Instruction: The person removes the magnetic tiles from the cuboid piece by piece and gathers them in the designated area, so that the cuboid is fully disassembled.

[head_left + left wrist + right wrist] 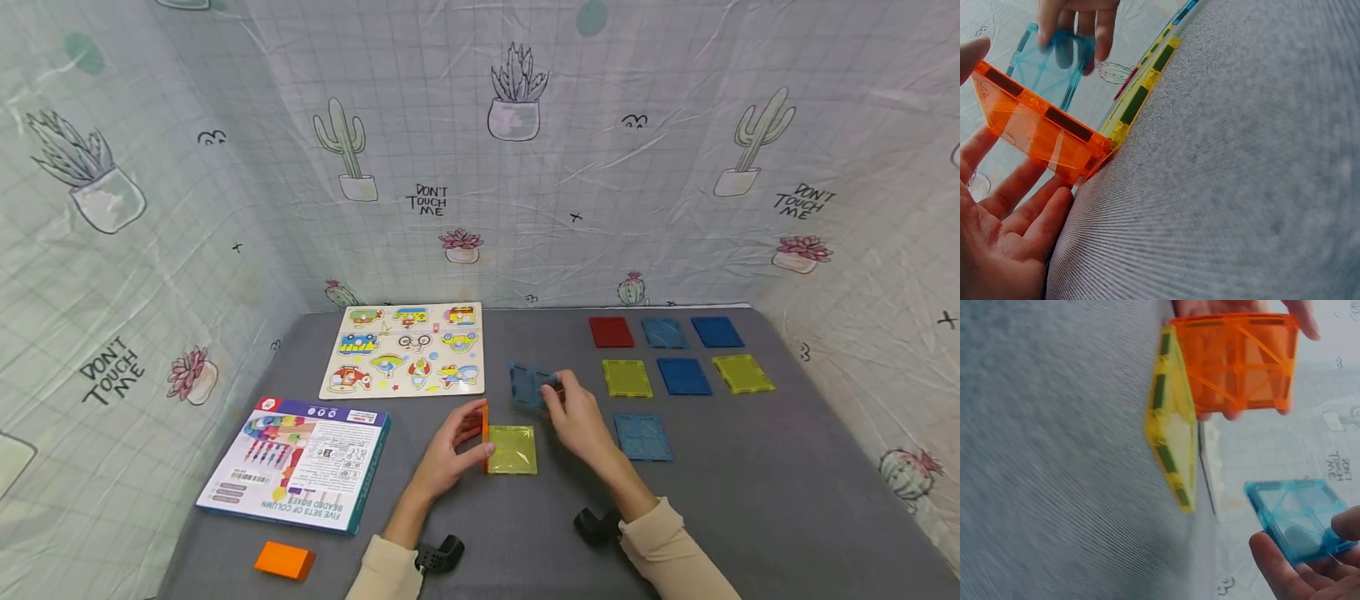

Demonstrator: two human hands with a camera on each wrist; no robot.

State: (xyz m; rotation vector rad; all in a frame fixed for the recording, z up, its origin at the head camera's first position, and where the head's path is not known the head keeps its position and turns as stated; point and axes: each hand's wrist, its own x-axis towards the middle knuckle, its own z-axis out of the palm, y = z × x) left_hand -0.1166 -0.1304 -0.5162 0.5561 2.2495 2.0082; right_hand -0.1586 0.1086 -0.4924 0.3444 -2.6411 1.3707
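Note:
A clear yellow square magnetic tile [513, 451] lies flat on the grey table between the hands. My left hand [444, 452] grips an orange magnetic tile [1038, 128] between thumb and fingers, standing it upright along the yellow tile's left edge. Its lower edge meets the yellow one in the left wrist view. My right hand [582, 423] pinches a light blue magnetic tile [527, 385] by its right side. That blue tile is raised and tilted, beyond the yellow tile and a little to its right.
Several red, blue and yellow tiles [684, 377] lie in rows at the back right, with another light blue tile [643, 437] nearer. A wooden picture puzzle board [405, 387] lies at the back left. Closer stand a boxed toy set [330, 454] and an orange block [283, 560].

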